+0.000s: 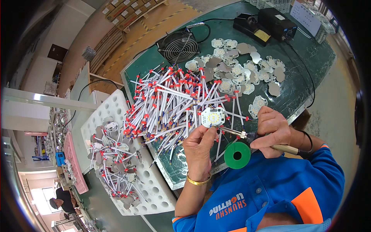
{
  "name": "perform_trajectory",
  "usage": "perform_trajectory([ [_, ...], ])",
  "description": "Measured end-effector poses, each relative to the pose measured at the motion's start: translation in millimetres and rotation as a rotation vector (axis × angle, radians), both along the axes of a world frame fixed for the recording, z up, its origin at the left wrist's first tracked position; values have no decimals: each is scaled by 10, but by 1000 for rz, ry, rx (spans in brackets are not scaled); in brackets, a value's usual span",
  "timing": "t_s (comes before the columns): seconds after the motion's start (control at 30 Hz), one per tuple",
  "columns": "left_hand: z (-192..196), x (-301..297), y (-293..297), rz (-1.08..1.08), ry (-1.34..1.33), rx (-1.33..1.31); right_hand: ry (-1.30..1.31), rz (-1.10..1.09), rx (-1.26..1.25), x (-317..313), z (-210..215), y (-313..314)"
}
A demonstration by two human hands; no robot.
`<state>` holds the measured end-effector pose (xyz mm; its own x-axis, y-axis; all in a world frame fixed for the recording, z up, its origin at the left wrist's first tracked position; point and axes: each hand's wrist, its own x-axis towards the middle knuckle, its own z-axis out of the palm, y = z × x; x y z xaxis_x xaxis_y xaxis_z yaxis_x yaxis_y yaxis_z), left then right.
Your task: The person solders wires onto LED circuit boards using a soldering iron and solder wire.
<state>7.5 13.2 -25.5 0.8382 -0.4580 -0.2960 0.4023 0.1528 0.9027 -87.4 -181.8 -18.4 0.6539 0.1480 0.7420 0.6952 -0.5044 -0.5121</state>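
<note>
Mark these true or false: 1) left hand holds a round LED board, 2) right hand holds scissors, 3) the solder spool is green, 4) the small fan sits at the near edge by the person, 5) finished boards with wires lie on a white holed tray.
1) True: the left hand pinches a round LED board.
2) False: the right hand holds a soldering iron, tip toward the board.
3) True: the solder spool is green.
4) False: the fan sits at the far edge of the table.
5) True: wired boards lie on the white holed tray.
</note>
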Motion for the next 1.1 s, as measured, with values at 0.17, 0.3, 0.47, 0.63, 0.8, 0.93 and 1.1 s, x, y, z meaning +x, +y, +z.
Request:
perform_trajectory([
  [0.17, -10, 2, -9, 3, 15, -4, -26, -1, -39, 11, 20, -3],
  [0.3, 20, -2, -39, 39, 31, 18, -18, -14, -44, 16, 12, -14],
  [0.47, -31, 10, -17, 14, 38, -22, -5, -9, -28, 20, 4, -17],
  [0.63, -49, 16, -28, 35, 46, -17, 4, -28, -23, 43, -30, -16],
  [0.8, -67, 28, -68, 65, 83, -27, -33, -16, -90, 46, -83, 0],
  [0.93, -77, 53, -38, 14, 107, -76, 15, 4, 14, 48, -55, -39],
  [1.1, -84, 38, -75, -38, 151, -91, -73, -85, 136, 139, -8, -40],
])
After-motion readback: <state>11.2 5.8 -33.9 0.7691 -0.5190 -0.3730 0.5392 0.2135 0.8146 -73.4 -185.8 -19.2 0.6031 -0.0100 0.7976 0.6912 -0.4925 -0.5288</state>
